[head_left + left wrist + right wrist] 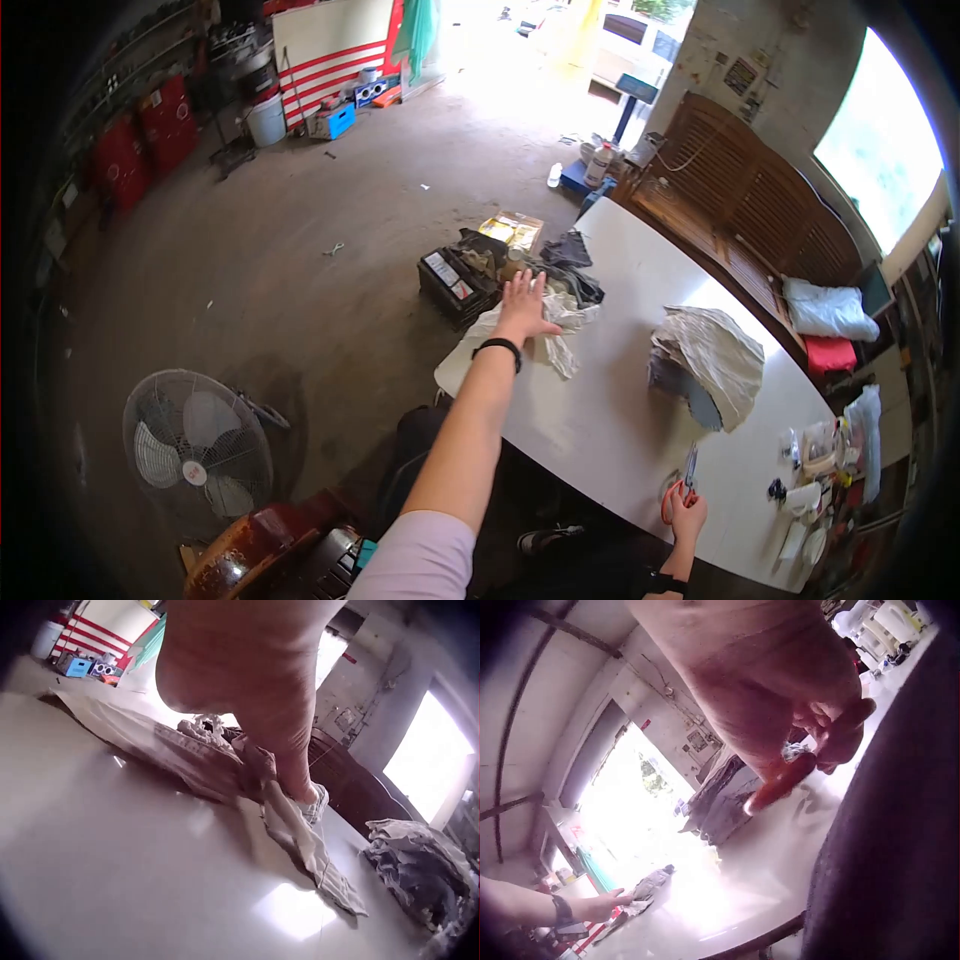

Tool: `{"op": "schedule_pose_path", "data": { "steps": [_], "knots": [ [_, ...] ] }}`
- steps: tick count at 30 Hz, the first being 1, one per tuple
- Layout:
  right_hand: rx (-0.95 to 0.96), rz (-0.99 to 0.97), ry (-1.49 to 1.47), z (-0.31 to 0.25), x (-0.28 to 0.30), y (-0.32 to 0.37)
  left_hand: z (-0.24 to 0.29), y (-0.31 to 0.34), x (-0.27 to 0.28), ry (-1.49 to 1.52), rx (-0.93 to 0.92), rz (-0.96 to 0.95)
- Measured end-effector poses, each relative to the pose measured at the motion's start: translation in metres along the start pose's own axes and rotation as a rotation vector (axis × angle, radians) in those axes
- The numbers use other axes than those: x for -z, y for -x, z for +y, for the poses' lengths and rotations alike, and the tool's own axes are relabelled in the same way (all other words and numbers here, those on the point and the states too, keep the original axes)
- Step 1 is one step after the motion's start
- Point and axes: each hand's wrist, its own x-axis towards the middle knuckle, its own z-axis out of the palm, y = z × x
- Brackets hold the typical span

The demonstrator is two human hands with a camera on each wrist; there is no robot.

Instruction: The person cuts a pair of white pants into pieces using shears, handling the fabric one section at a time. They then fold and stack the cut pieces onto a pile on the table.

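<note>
My left hand [524, 310] reaches out to the table's far left corner, fingers spread over a crumpled heap of pale cloth [570, 312]. In the left wrist view, its thumb [304, 784] comes down at the cloth, and a narrow twisted strip [307, 851] trails across the tabletop. Near the front edge, my right hand [687, 516] holds scissors [690, 466] by their orange handles, blades pointing away from me. Just beyond the blades sits a bigger bunched piece of cream and grey cloth [718, 360]. Dark cloth pieces [568, 250] lie past my left fingertips.
A black battery [455, 285] stands just off the table's left end, beside a yellow-labelled box [513, 230]. Bottles and small containers [815, 470] crowd the table's right end. A fan [198, 445] and a wooden bench [745, 200] flank the white table [600, 420].
</note>
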Motion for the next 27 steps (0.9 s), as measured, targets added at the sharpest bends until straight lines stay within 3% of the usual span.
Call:
{"op": "schedule_pose_path", "data": {
  "steps": [3, 7, 9, 12, 14, 16, 18, 20, 21, 23, 24, 26, 27],
  "knots": [
    [0.033, -0.050, 0.124, 0.019, -0.008, -0.001, 0.006, -0.010, -0.014, 0.094, 0.093, -0.011],
    [0.009, -0.048, -0.034, 0.037, -0.022, 0.003, 0.004, 0.001, -0.035, 0.125, -0.036, 0.157],
    [-0.002, 0.014, 0.091, 0.039, -0.027, 0.004, 0.005, 0.009, -0.044, 0.202, -0.129, 0.277],
    [0.024, 0.055, 0.241, 0.038, -0.037, 0.007, 0.015, 0.030, -0.053, 0.308, -0.075, 0.235],
    [0.034, 0.067, 0.322, 0.019, -0.041, 0.018, 0.019, 0.044, -0.064, 0.307, -0.135, 0.261],
    [0.058, 0.261, 0.402, 0.007, -0.043, 0.023, 0.028, 0.064, -0.070, 0.327, -0.155, 0.314],
    [0.044, 0.265, 0.355, -0.018, -0.046, 0.033, 0.035, 0.089, -0.069, 0.347, -0.159, 0.296],
    [0.198, 0.229, 0.076, -0.043, -0.053, 0.046, 0.043, 0.112, -0.065, 0.359, -0.176, 0.279],
    [0.281, 0.174, 0.159, -0.052, -0.058, 0.050, 0.044, 0.122, -0.063, 0.360, -0.198, 0.223],
    [0.531, 0.107, 0.022, -0.108, -0.061, 0.076, 0.044, 0.141, -0.059, 0.379, -0.237, 0.237],
    [0.529, 0.118, 0.019, -0.129, -0.066, 0.086, 0.046, 0.147, -0.059, 0.392, -0.258, 0.252],
    [0.379, -0.175, -0.290, -0.159, -0.082, 0.099, 0.045, 0.156, -0.062, 0.370, -0.286, 0.317],
    [0.395, -0.189, -0.308, -0.167, -0.087, 0.103, 0.044, 0.157, -0.061, 0.365, -0.294, 0.224]
  ]
}}
